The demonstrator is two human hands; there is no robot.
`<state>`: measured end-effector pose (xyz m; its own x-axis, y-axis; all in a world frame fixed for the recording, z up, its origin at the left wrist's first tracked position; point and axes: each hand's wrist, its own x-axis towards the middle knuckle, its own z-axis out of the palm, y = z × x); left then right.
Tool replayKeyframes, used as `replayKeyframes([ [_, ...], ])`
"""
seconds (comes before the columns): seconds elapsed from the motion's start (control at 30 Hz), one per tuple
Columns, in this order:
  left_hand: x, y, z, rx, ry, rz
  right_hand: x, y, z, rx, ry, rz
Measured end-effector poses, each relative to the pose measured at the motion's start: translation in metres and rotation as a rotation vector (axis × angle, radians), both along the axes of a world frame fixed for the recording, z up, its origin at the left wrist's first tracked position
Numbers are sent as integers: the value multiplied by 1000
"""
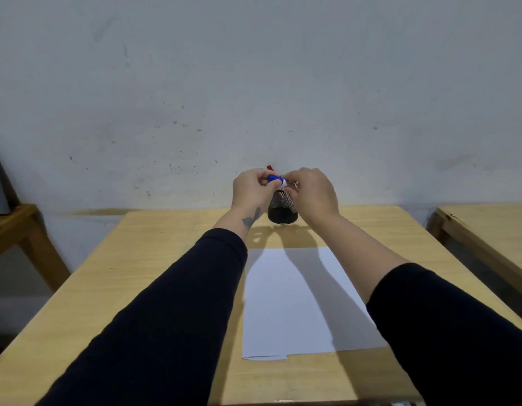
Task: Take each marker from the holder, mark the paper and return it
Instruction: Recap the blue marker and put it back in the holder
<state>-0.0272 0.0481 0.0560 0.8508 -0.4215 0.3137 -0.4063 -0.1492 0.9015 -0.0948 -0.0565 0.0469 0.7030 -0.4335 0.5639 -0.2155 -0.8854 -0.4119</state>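
Observation:
A black mesh holder [282, 210] stands at the far middle of the wooden table [166, 259]. Both hands are raised just above it, close together. A blue-capped marker [275, 179] lies between them: my left hand [252, 190] pinches the blue cap end and my right hand [312, 193] grips the white body end. A red marker tip [270, 167] pokes up behind my left hand. A blank white sheet of paper [294, 303] lies flat on the table in front of the holder, partly shaded by my arms.
A pale wall rises right behind the table. Another wooden table [488, 230] stands to the right and a wooden stand [16, 227] to the left, with gaps of floor between.

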Motion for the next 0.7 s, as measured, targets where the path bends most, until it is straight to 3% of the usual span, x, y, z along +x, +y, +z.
replayKeyframes([
  [0.13, 11, -19, -2, -63, 37, 23, 22, -19, 11, 251, -169, 5],
  [0.3, 42, -48, -40, 224, 8, 122, 62, -48, 36, 400, -302, 4],
  [0.6, 66, -81, -92, 98, -20, 87, 111, -73, -6, 363, 49, -86],
  [0.7, 66, -80, -98, 52, -45, 69, 112, -71, -16, 312, 60, -111],
])
